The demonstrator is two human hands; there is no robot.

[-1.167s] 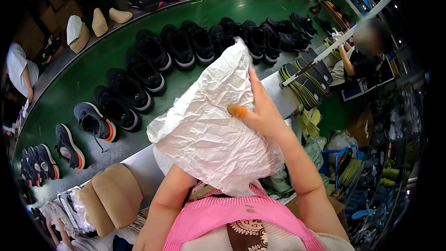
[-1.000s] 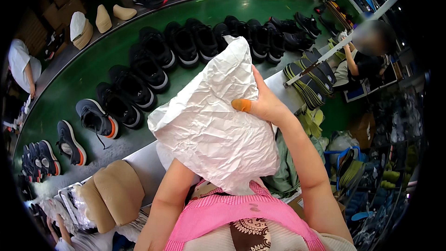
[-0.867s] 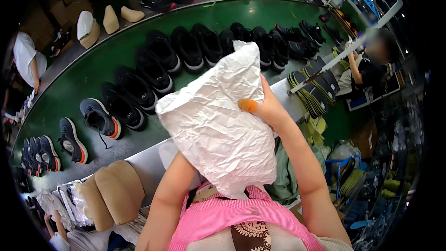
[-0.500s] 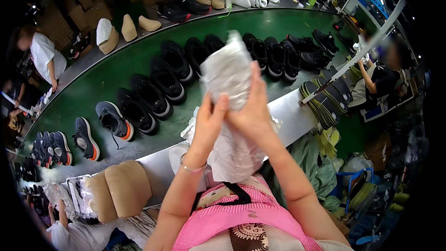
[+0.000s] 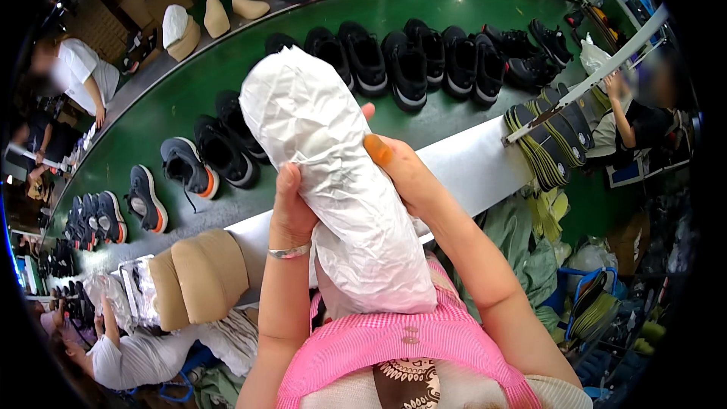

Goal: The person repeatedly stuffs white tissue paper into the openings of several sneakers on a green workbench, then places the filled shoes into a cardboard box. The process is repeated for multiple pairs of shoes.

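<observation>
A long bundle (image 5: 341, 182) covered in crinkled white wrapping, rounded at its far end and shaped like a shoe form, lies tilted between my hands. Its near end rests against my pink apron (image 5: 401, 341). My left hand (image 5: 294, 208) grips its left side, thumb up and fingers hidden beneath. On the other side my right hand (image 5: 397, 170) clasps it, an orange cover on the thumb and most fingers out of sight. Beyond the bundle, black sneakers (image 5: 405, 68) stand in a row on the green table (image 5: 469, 7). What the wrapping encloses is hidden.
Left of me, tan shoe forms (image 5: 208, 276) lie by a metal ledge (image 5: 477, 174). Stacked soles (image 5: 541, 155) sit at its right end, under a slanting metal bar (image 5: 591, 83). Grey sneakers with orange soles (image 5: 185, 167) stand farther left. Co-workers sit and stand around the table.
The white bundle has come nearer and its far end has swung to the left. My hands have moved apart to its two sides. The loose white wrapping now lies closer around it.
</observation>
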